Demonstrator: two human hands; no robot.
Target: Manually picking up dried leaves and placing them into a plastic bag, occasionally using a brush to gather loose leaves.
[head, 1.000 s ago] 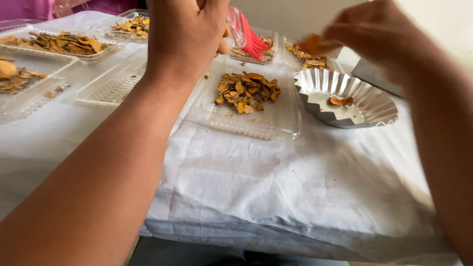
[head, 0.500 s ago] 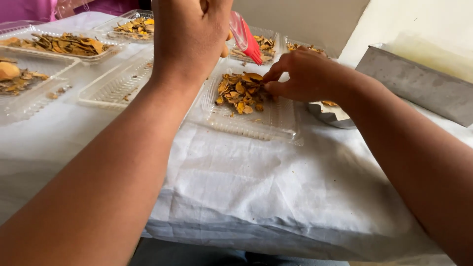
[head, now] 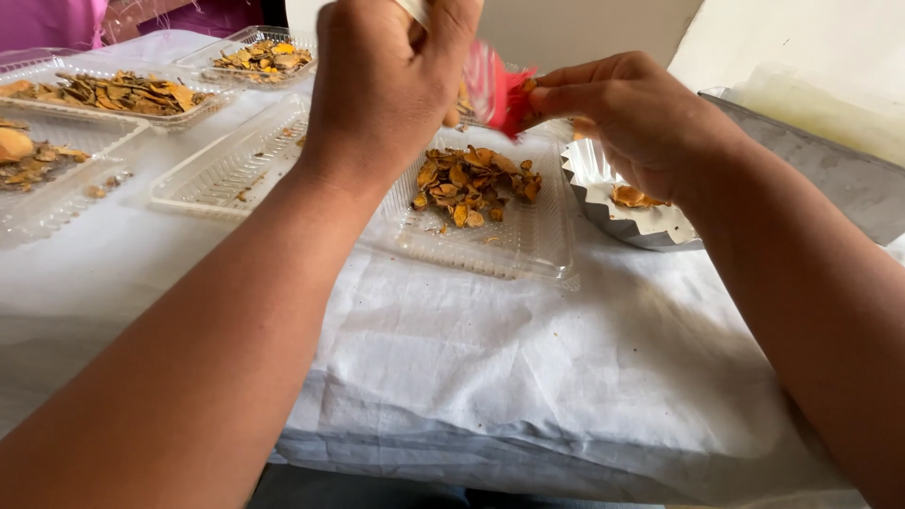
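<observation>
My left hand [head: 386, 85] is raised over the table, closed around a red brush-like tool [head: 495, 90] with a pale handle. My right hand [head: 632, 123] meets the tool's red tip, fingertips pinched on a small brown dried slice [head: 529, 86]. Below both hands, a clear plastic tray [head: 528, 254] holds a pile of orange-brown dried slices [head: 476, 179]. To its right, partly under my right hand, a crimped foil dish [head: 603, 203] holds a few slices.
A white cloth [head: 528, 377] covers the table. At the left stand an almost bare clear tray [head: 203, 184] and several more clear trays of dried slices [head: 104, 94]. A grey metal edge [head: 830, 160] runs along the right. A person in pink [head: 52, 21] is at the far left.
My right hand dipped from beside the foil dish into the slice pile, then rose to the red tip of the tool. My left hand stayed raised with the tool.
</observation>
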